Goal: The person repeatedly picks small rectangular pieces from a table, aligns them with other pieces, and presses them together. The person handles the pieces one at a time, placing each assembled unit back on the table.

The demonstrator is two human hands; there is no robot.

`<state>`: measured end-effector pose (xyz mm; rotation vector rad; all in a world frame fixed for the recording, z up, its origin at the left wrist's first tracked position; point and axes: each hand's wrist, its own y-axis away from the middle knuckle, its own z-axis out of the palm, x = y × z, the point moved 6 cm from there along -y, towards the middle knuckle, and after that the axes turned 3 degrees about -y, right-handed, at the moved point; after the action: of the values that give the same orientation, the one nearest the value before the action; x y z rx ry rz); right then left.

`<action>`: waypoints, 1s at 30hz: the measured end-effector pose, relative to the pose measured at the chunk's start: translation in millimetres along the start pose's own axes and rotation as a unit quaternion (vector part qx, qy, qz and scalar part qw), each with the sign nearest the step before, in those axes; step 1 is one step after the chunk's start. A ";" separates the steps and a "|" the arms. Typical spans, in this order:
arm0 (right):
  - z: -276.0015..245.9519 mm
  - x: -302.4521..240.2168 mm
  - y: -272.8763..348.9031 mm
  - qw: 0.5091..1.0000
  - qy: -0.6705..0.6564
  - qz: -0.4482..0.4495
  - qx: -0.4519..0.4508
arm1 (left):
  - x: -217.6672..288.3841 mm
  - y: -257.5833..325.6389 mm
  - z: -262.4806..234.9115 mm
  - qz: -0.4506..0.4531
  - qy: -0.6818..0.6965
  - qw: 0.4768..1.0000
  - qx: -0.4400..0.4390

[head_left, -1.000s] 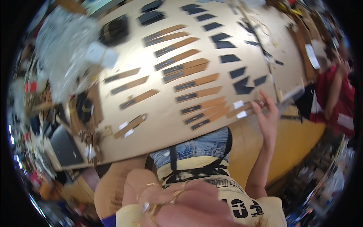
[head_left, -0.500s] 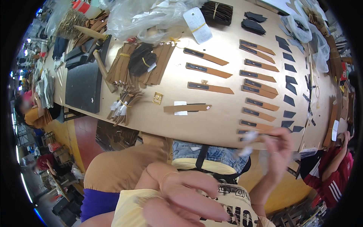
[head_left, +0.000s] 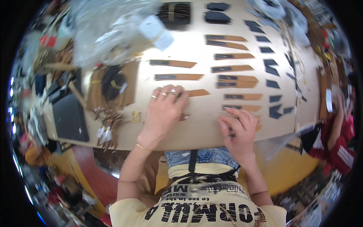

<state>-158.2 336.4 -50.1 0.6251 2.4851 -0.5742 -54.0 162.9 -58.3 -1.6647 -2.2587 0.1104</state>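
My left hand [head_left: 164,109] reaches over the table with rings on its fingers. It covers the dark end of a brown leather strap [head_left: 198,92], whose pointed end sticks out to the right. The fingers bend down and their tips are hidden, so a grip on the strap cannot be made out. Part of another brown strip [head_left: 184,117] shows beside the wrist. My right hand [head_left: 240,130] hovers near the table's front edge with fingers loosely bent and apart. Nothing plain shows in it. It partly covers the lowest straps of a column of brown straps with black ends [head_left: 235,69].
Black leather pieces [head_left: 271,68] lie in a column farther right. Bundled brown straps [head_left: 126,85], a brass buckle [head_left: 136,116] and a black board [head_left: 70,117] lie left. A clear plastic bag [head_left: 109,34] covers the back left. A person in red [head_left: 336,142] is at the right.
My left hand has moved from in front of my chest forward onto the strap. My right hand has shifted left and forward; the white, crumpled-looking thing in it no longer shows. The view has shifted.
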 end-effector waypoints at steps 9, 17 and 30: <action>-114.8 112.0 72.6 0.963 0.151 0.167 0.150 | 5.8 -29.5 10.7 0.041 -0.035 0.997 -0.059; -104.4 148.5 69.9 0.963 0.189 0.172 0.088 | -13.6 -39.3 -25.8 -0.146 0.154 0.972 0.099; -119.8 168.0 80.3 0.935 -0.173 0.307 0.029 | 208.0 -92.9 74.6 -0.133 0.623 0.659 -0.399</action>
<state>-288.3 514.1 -73.0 1.1523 1.8121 -0.4577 -216.3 339.3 -59.5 -0.9480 -1.3128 -1.7336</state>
